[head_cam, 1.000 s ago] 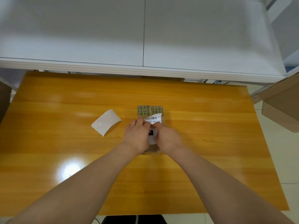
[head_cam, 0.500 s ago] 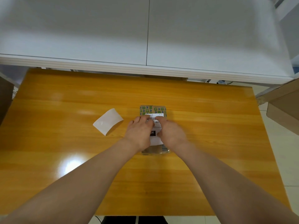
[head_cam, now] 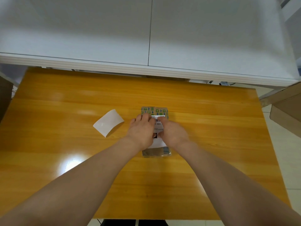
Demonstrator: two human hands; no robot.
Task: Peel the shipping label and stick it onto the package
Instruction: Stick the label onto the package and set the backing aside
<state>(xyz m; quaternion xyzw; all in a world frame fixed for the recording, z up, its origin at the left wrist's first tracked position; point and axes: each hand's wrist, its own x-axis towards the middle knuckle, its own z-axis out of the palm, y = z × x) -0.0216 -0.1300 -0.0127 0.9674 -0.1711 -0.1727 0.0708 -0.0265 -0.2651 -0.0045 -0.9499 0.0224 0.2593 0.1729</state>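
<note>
Although both hands crowd the package, enough is visible to record the layout from left to right. At far left on the wooden table (head_cam: 211,128) lies a curled white backing sheet (head_cam: 108,122), well apart from the work and untouched. Next comes the left hand (head_cam: 142,130), palm down with fingers laid flat and close together, pressing on the left half of the shipping label (head_cam: 158,124). The label sits on top of the package (head_cam: 154,110), a small flat parcel near the table's middle, its printed green pattern showing at the far end and a plain strip at the near end. Its long axis runs away from the person, and the label's runs the same way. Right of centre, the right hand (head_cam: 173,133) is likewise flat, fingertips pressing the label's upper right corner; neither hand pinches anything.

The governing relation is that the label lies directly beneath both hands, with its far edge just past the fingertips, so any further smoothing would run outward along that long axis. Both hands are equally near.

Compared with one second ago, the label's far end, then lifted and curling above the parcel, now lies flat against it. Both hands have shifted slightly farther along the label. The backing sheet is unchanged in position.
</note>
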